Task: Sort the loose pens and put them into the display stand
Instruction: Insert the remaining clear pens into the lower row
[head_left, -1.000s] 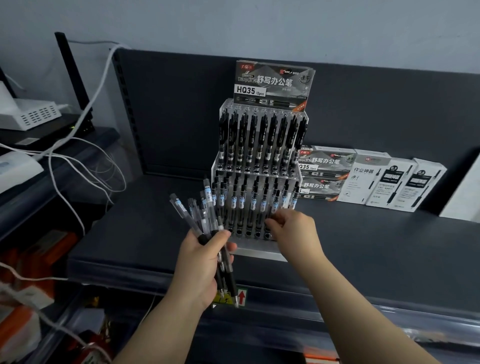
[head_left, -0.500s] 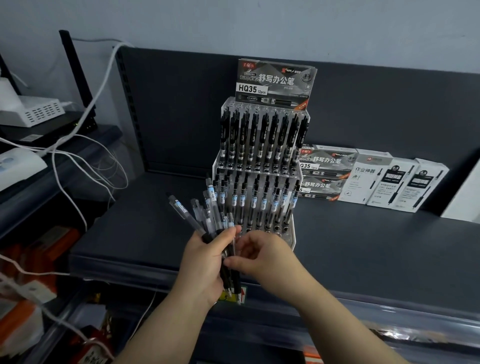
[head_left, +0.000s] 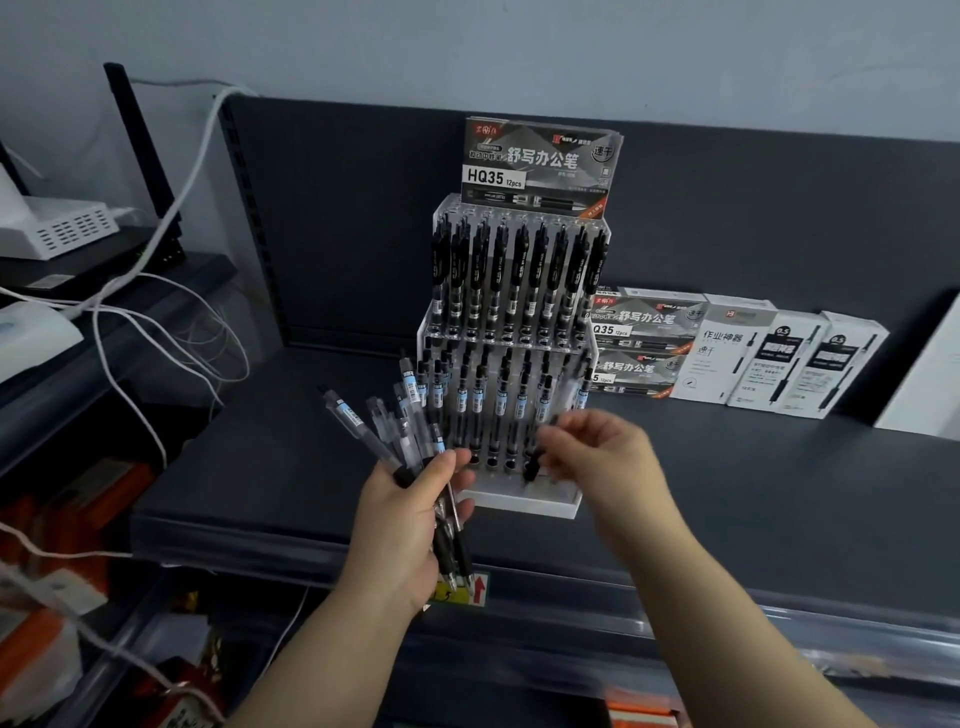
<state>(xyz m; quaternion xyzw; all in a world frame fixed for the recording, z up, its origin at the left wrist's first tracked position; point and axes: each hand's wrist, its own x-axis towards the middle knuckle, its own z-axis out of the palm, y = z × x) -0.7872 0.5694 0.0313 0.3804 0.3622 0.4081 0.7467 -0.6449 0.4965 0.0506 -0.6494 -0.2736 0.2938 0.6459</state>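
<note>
A clear tiered display stand (head_left: 519, 501) sits on the dark shelf, its upper and lower rows filled with black pens. My left hand (head_left: 410, 525) grips a fanned bunch of loose pens (head_left: 384, 431) in front of the stand's left side, tips pointing down. My right hand (head_left: 602, 457) pinches a single pen (head_left: 534, 462), blurred, held upright over the front row holes at the stand's lower right.
Boxes of pens (head_left: 748, 358) stand to the right of the stand against the back panel. White cables (head_left: 171, 332) and a white device (head_left: 57, 228) lie on a shelf at left. The shelf's front edge (head_left: 571, 571) runs below my hands.
My right hand came back from the stand to the bunch, took one pen from it, and has moved right and up with that pen toward the stand's front row.
</note>
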